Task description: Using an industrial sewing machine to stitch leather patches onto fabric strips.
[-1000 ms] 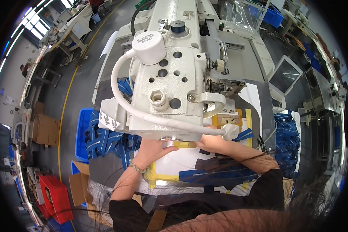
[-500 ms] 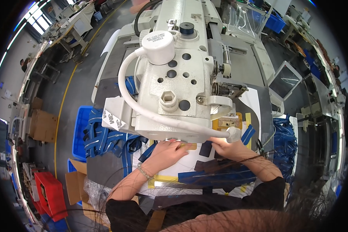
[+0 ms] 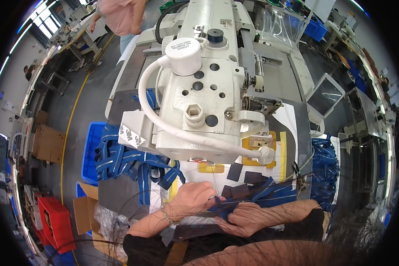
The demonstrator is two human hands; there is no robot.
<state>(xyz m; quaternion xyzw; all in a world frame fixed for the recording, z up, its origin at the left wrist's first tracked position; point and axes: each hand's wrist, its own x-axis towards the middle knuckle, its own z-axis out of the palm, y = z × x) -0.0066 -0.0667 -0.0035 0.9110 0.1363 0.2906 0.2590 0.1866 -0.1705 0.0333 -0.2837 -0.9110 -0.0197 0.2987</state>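
My left hand (image 3: 193, 198) is closed, its fingertips pinching the end of a blue strap (image 3: 226, 207) in front of the sewing machine. Close beside it on the right, my right hand (image 3: 242, 218) has its fingers bent round the same strap. Hair partly covers both hands. Beyond them the white sewing machine head (image 3: 199, 106) overhangs a white work surface. A yellow plate (image 3: 211, 168) lies under its front. Dark rectangular patches (image 3: 235, 171) lie to the right of that plate, several of them beside more blue strap (image 3: 277, 198).
Blue straps with pale stripes heap at the left (image 3: 119, 155) and hang at the right (image 3: 326, 168). A yellow frame (image 3: 270, 146) sits right of the machine head. Blue bin (image 3: 91, 153), cardboard box (image 3: 84, 208) and red crate (image 3: 55, 221) stand left. A person (image 3: 122, 17) stands behind.
Both hands have come back toward me from under the machine head, and now hold a blue strap between them. The yellow plate is uncovered. A person in pink has come into fuller view behind.
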